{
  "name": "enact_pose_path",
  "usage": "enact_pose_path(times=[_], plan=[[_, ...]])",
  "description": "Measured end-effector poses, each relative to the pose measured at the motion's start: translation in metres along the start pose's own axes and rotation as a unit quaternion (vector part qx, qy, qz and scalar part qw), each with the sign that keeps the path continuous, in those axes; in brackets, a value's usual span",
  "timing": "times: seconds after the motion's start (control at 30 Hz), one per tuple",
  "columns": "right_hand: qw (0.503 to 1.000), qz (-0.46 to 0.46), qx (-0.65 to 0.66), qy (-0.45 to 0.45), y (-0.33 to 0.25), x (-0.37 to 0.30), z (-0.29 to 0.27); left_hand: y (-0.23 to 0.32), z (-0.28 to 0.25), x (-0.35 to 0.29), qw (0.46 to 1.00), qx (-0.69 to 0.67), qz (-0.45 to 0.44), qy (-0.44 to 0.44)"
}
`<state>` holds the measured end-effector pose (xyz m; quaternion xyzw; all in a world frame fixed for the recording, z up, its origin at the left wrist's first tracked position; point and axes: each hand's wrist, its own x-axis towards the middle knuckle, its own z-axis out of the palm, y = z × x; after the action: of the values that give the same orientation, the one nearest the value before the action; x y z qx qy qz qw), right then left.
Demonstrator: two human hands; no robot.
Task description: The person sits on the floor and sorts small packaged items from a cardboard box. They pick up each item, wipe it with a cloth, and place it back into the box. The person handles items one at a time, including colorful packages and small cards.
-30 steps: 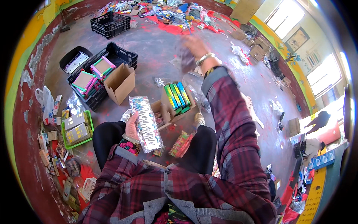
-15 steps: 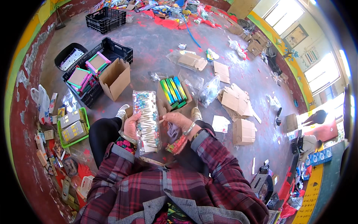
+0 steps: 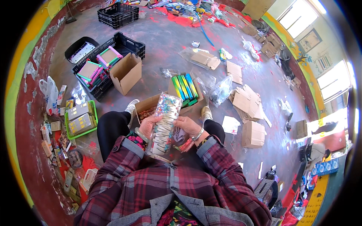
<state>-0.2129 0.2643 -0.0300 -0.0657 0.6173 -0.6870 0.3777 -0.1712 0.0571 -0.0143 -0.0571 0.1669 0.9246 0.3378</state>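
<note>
One clear packet (image 3: 166, 121), held on the near side of the open carton (image 3: 196, 106): left hand (image 3: 150, 127) gripping one long edge, right hand (image 3: 188, 126) pinching the opposite edge. Plastic bag (image 3: 221, 90) right of the carton; brown box (image 3: 130, 81) to its left.

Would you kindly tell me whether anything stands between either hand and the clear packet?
Nothing visible does: the left hand holds the clear packet at its left edge, and the right hand touches its right edge.
</note>
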Motion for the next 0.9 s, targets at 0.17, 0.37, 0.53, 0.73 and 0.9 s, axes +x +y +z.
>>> enact_pose_path(times=[0.17, 0.37, 0.53, 0.73, 0.9], plan=[[0.998, 0.028, 0.057, -0.016, -0.012, -0.007, 0.010, -0.001, -0.001, 0.000, 0.999, 0.035, 0.030, 0.002], [0.999, 0.021, 0.042, 0.019, -0.013, -0.013, -0.001, -0.002, 0.001, 0.009, 0.978, 0.135, 0.144, 0.065], [0.997, 0.047, -0.053, 0.039, -0.029, -0.017, -0.001, -0.007, -0.012, 0.020, 0.962, 0.187, 0.161, 0.120], [0.997, 0.047, -0.034, 0.044, -0.015, -0.015, -0.005, -0.013, -0.020, 0.024, 0.958, 0.187, 0.168, 0.134], [0.998, 0.034, -0.025, 0.038, -0.012, -0.014, -0.001, -0.012, -0.025, 0.025, 0.947, 0.231, 0.174, 0.137]])
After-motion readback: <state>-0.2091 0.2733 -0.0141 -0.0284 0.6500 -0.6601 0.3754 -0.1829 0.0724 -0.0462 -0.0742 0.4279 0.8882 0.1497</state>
